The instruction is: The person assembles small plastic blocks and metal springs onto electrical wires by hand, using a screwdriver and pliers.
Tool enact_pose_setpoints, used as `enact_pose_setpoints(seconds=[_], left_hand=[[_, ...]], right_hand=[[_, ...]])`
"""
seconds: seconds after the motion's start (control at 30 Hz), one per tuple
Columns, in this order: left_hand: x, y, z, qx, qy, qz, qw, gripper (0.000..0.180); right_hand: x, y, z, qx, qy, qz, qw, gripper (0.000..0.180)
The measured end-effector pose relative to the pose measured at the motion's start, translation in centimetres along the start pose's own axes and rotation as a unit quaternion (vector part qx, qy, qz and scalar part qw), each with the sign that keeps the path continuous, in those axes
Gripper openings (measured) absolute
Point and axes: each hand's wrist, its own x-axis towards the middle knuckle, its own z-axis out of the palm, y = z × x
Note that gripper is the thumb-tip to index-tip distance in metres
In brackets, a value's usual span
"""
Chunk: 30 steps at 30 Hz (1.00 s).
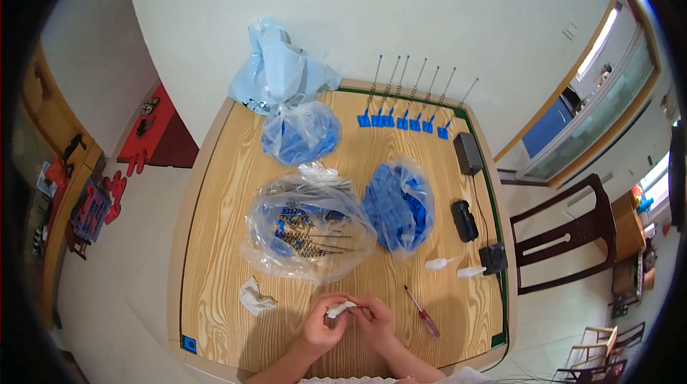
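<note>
A small white piece (340, 308), crumpled like tissue or thin plastic, sits between both hands at the near edge of the wooden table (215, 255); the left hand (323, 328) pinches it from the left with curled fingers, and the right hand (373, 318) pinches its other end, fingertips meeting the left hand's just above the tabletop; what exactly the piece is cannot be told at this size. Just right of the right hand lies a red-handled screwdriver (422, 311), angled with its tip away from the person; left of the left hand lies another crumpled white scrap (255, 298). Beyond the hands stands an open clear plastic bag (308, 230) holding blue parts with metal springs and rods; to its right a second clear bag (399, 205) is full of blue plastic pieces; farther back a third bag of blue pieces (300, 133) sits beside a light blue bag (275, 69) at the far edge. Along the far edge stands a row of blue clips on sprung metal rods (404, 115). Near the right edge lie two white plastic bits (454, 266), a black device (464, 219), a dark box (467, 153) and a small black adapter (494, 257) with a cable.
</note>
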Motion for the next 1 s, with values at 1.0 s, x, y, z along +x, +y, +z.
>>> enact_pose_setpoints(seconds=[1.0], left_hand=[[-0.2,1.5,-0.1,0.082,0.024,0.037,0.996,0.028]], right_hand=[[-0.2,1.3,1.0,0.105,0.064,0.037,0.992,0.022]])
